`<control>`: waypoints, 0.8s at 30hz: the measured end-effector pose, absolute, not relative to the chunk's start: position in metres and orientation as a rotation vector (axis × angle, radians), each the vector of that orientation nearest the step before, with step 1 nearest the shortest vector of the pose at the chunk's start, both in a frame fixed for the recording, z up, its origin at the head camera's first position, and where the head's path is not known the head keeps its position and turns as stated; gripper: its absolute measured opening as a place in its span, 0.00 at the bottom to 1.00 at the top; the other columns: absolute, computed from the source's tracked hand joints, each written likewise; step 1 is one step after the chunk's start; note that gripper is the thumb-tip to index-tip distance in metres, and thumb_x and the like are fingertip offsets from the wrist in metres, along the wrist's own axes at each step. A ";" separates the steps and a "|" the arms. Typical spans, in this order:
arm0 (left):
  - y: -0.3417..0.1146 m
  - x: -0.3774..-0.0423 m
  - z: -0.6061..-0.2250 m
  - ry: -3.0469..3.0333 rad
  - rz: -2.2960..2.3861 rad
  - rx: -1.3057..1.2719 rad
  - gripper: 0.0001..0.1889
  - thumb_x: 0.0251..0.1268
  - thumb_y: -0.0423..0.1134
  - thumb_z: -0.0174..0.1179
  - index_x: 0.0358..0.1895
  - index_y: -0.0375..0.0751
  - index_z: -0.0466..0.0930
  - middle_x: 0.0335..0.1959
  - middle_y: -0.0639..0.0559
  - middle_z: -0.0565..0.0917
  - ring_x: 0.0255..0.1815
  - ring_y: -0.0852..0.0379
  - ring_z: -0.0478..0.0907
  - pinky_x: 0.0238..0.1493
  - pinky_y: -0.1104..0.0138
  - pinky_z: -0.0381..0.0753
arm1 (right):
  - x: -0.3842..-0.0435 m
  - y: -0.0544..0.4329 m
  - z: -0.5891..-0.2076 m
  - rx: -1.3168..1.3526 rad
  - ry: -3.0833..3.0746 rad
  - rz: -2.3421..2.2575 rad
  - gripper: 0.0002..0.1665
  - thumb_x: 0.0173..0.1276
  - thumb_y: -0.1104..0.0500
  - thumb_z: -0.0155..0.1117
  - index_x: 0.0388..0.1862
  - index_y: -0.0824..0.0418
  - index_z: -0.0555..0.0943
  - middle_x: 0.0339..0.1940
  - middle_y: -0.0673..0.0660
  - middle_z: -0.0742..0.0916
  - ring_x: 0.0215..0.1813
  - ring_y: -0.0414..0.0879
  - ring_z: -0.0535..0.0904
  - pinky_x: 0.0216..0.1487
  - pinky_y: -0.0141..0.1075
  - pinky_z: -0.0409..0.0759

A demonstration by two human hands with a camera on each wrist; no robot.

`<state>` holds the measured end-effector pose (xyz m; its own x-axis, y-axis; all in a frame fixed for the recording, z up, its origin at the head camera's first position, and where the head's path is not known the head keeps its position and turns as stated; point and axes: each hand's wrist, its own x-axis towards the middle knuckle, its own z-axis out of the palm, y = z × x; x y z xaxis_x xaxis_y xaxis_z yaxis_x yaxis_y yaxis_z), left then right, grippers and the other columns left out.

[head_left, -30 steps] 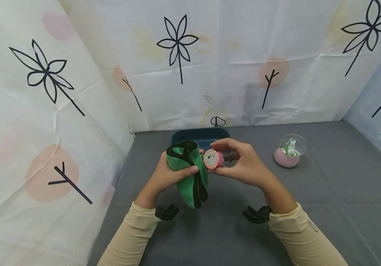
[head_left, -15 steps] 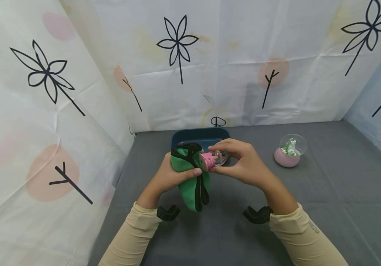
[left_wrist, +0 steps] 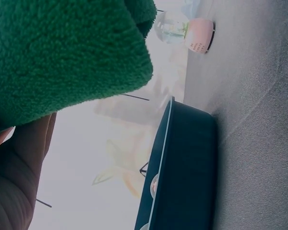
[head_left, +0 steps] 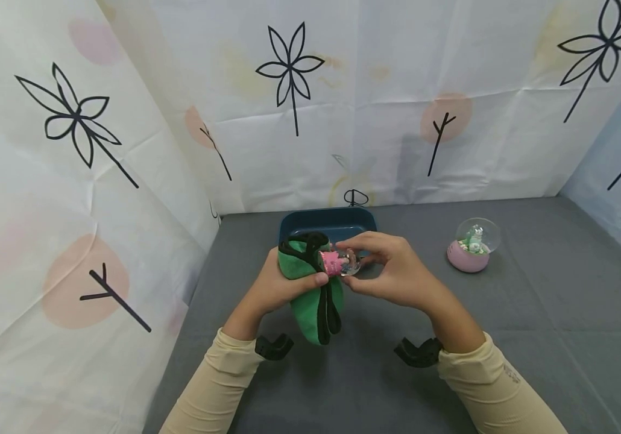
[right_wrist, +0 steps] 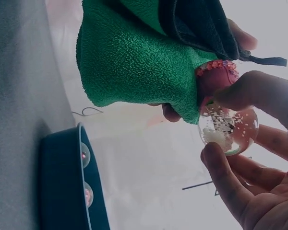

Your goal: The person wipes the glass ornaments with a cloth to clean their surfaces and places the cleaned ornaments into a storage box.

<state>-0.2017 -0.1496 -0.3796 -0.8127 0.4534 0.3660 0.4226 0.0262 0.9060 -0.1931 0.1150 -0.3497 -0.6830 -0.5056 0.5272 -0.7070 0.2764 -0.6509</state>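
My left hand [head_left: 278, 288] grips a folded green towel [head_left: 305, 313] with dark edging, thumb on its near side. In the right wrist view the towel's fuzzy face [right_wrist: 134, 69] lies against the pink base of a small snow globe [right_wrist: 228, 127]. My right hand [head_left: 397, 270] holds that globe by its clear dome with thumb and fingers, dome toward the right, white specks inside. In the head view the globe [head_left: 337, 263] is tipped on its side above the table, its base end meeting the towel.
Behind the hands stands a dark blue tray [head_left: 328, 218]; the right wrist view shows small clear-domed globes [right_wrist: 88, 194] inside it. A larger snow globe with a pink base [head_left: 468, 256] stands at right on the grey table [head_left: 549, 289]. Patterned cloth walls [head_left: 354, 150] enclose the table.
The small globe has turned from its underside facing the camera to lying sideways, and has shifted slightly left against the towel. The right fingers have moved onto its dome.
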 end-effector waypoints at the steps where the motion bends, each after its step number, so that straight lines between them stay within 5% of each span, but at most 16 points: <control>1: -0.150 -0.202 -0.380 2.231 1.957 0.954 0.31 0.64 0.54 0.77 0.62 0.39 0.83 0.47 0.40 0.90 0.43 0.51 0.90 0.49 0.58 0.92 | -0.193 0.115 -0.350 1.132 -2.327 1.371 0.31 0.59 0.70 0.80 0.63 0.60 0.87 0.55 0.55 0.90 0.51 0.45 0.85 0.49 0.40 0.92; 24: -0.151 -0.203 -0.379 2.240 1.919 1.004 0.24 0.65 0.46 0.77 0.61 0.43 0.84 0.49 0.45 0.89 0.46 0.50 0.90 0.50 0.58 0.91 | -0.196 0.111 -0.353 1.240 -2.170 1.293 0.31 0.55 0.67 0.86 0.58 0.60 0.87 0.50 0.53 0.91 0.47 0.42 0.85 0.45 0.41 0.91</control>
